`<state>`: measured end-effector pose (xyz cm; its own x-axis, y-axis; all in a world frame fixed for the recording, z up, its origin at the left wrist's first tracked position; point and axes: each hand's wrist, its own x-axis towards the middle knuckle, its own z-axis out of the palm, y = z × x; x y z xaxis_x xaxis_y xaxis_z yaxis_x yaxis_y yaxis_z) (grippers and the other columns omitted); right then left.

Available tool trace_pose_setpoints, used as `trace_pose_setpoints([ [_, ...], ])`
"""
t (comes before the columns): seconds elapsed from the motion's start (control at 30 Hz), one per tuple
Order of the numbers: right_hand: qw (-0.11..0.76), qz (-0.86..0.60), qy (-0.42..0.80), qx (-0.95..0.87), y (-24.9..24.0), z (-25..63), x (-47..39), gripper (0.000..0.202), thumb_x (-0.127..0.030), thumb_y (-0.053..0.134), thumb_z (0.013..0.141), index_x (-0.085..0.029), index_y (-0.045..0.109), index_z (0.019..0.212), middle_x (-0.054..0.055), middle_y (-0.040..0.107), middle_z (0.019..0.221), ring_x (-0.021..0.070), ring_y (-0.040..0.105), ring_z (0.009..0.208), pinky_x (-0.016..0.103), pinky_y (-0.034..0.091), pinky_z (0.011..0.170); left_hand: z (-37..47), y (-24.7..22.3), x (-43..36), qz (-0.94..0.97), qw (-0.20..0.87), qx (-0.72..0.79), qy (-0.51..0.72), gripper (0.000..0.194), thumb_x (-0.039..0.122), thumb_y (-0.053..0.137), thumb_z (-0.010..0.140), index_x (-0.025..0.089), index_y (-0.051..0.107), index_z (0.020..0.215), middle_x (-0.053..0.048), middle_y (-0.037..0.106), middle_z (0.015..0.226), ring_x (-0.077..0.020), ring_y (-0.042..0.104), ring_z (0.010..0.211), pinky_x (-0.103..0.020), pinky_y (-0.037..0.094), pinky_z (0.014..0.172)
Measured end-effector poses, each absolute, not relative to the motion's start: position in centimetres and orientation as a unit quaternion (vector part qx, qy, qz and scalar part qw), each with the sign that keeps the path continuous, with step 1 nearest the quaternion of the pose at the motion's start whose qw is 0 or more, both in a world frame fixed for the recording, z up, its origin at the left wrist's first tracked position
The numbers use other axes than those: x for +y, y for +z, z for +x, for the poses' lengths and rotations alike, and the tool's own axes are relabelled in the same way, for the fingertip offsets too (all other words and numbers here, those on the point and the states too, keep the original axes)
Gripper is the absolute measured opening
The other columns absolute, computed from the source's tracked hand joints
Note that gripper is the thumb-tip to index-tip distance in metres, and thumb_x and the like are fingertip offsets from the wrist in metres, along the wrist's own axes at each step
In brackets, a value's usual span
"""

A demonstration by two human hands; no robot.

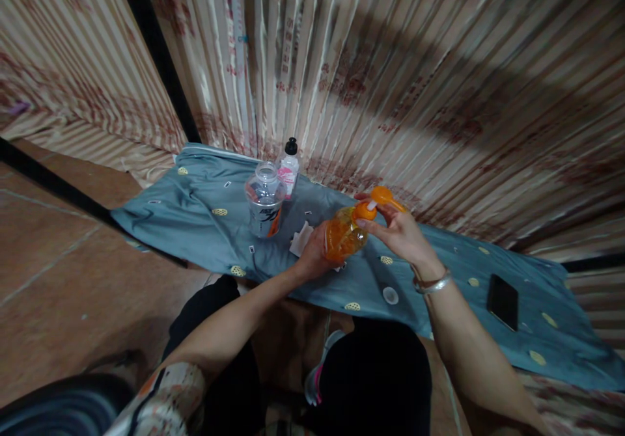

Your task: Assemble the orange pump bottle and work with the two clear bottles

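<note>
My left hand point(315, 254) is wrapped around the lower part of a clear pump bottle point(344, 237) with orange liquid or an orange label. The bottle tilts up to the right. At its neck, the fingers of my right hand point(398, 231) are closed around the orange pump top point(365, 211), whose rounded head point(382, 195) points up. A crumpled white paper point(301, 237) lies beside my left hand. Left of it stands an uncapped clear plastic bottle point(266, 211) with a black and orange print. Just behind that is a small bottle point(289, 172) with a black cap and pink label.
Blue-green cloth point(205, 189) covers the narrow table. A black phone point(502, 301) lies on it at the right, and a small clear round disc point(390, 295) near the front edge. Striped curtains point(312, 65) hang behind, and dark metal poles point(156, 52) stand at the left.
</note>
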<state>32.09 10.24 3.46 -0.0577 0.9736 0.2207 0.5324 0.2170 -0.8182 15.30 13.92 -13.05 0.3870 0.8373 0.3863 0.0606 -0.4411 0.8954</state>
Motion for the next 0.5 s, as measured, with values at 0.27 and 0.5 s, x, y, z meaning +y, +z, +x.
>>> trace_pose_setpoints([
  [0.27, 0.439, -0.643, 0.137, -0.612, 1.5, 30.2, 8.7, 0.068, -0.073, 0.088, 0.078, -0.024, 0.075, 0.123, 0.014, 0.081, 0.126, 0.04, 0.072, 0.129, 0.058, 0.056, 0.115, 15.1, -13.7, 14.0, 0.7, 0.438, 0.333, 0.455, 0.089, 0.02, 0.103, 0.055, 0.023, 0.065, 0.135, -0.013, 0.074, 0.133, -0.0394, 0.072, 0.126, -0.061, 0.057, 0.114],
  [0.5, 0.38, -0.553, 0.269, -0.691, 3.3, 32.6, 9.2, 0.064, -0.076, 0.079, 0.088, -0.03, 0.075, 0.132, 0.009, 0.08, 0.136, 0.035, 0.07, 0.137, 0.054, 0.052, 0.123, 15.4, -14.0, 14.0, 0.7, 0.432, 0.335, 0.459, 0.086, 0.017, 0.1, 0.059, 0.026, 0.065, 0.137, -0.011, 0.074, 0.136, -0.0389, 0.071, 0.129, -0.061, 0.056, 0.115],
])
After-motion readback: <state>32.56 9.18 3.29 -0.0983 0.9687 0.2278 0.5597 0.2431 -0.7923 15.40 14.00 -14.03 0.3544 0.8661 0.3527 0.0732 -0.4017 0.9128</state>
